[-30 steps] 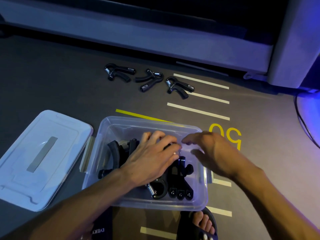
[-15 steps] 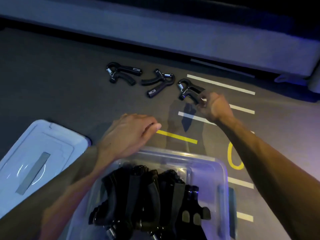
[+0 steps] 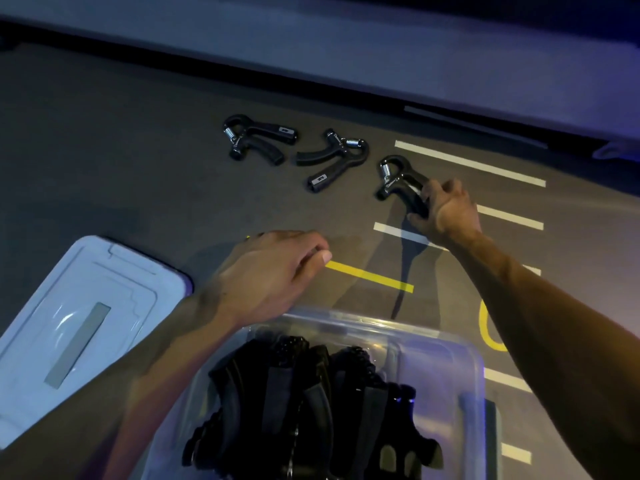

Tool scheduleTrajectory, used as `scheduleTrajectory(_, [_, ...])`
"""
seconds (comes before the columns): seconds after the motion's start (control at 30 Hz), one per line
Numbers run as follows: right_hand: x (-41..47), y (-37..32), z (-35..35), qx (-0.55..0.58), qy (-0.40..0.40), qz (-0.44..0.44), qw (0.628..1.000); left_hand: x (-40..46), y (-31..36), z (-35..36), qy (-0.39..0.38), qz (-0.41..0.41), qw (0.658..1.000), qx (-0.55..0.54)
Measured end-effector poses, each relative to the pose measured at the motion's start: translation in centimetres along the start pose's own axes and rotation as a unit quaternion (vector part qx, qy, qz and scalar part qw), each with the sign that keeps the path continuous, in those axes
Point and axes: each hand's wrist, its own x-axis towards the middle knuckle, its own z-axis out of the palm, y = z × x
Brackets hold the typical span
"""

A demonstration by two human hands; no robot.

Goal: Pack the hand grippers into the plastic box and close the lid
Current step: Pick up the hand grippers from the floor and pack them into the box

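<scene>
Fingers of the right hand (image 3: 446,216) curl round the nearest black spring-loaded hand gripper (image 3: 398,183); squeezing both handles together would secure the lift toward the clear plastic box (image 3: 474,372).

Dark floor (image 3: 104,150) — white stripes (image 3: 469,163), yellow line (image 3: 370,277)

No text can be read: the small labels on the hand grippers (image 3: 260,139) are too blurred to make out.
</scene>
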Motion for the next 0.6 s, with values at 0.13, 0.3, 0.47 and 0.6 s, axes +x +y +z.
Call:
scheduleTrajectory(0.13, [-2.3,-0.1,-0.3,0.094,-0.016,0.015,0.995,-0.7,0.1,-0.3,0.01,0.002,1.0,0.026])
scheduleTrajectory(0.3, [-6.7,-2.6,-5.1,0.417,-0.089,0.118,0.897,-2.6,-0.1,-0.9,0.041,0.015,0.999,-0.018])
scheduleTrajectory(0.47, [-13.7,-6.1,-12.1,0.405,-0.052,-0.026,0.913,-5.4,0.6,-3.4,0.162,0.018,0.982,-0.094])
scheduleTrajectory(0.6, [-19.3,-9.5,-15.2,0.382,-0.047,-0.093,0.918,-7.6,2.2,-5.8,0.224,0.033,0.966,-0.123])
